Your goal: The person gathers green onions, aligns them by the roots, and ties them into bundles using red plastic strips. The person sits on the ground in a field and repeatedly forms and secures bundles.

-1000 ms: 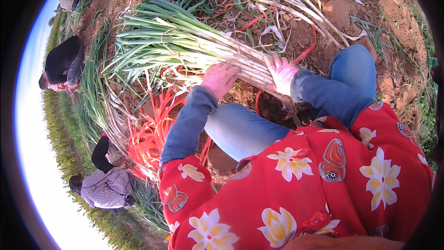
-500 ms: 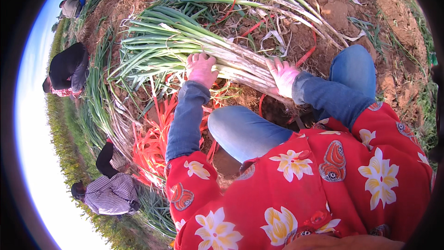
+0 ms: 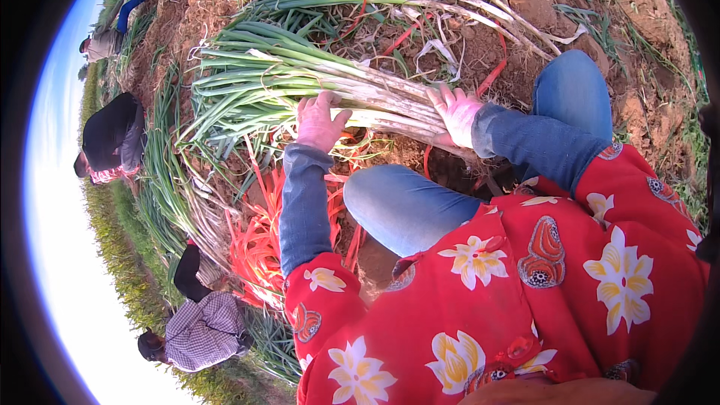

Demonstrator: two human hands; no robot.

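Two bare hands of mine are at a thick bundle of long green-leaved, pale-stalked onions (image 3: 375, 90), which lies slantwise on the soil before my knees, leaves to the left and roots to the right; my left hand (image 3: 319, 121) is at its near edge, where green turns pale, thumb spread well apart from the fingers in a loose, unclosed curve; my right hand (image 3: 459, 116) lies over the pale stalks near the root end, fingers stretched out across them, though how firmly it presses or grips I cannot tell; the roots hang just beyond my bent knee in faded blue denim (image 3: 409, 206); near my left forearm is a tangled heap of flat, glossy red plastic strips (image 3: 259, 244); past the bundle, more long green-and-white onion stalks (image 3: 442, 4) lie on the crumbly reddish-brown soil (image 3: 634, 0); off to my left a person in a dark top (image 3: 112, 135) bends beside the plants, and a person in a checked shirt (image 3: 206, 334) is nearer the lower edge of my view.
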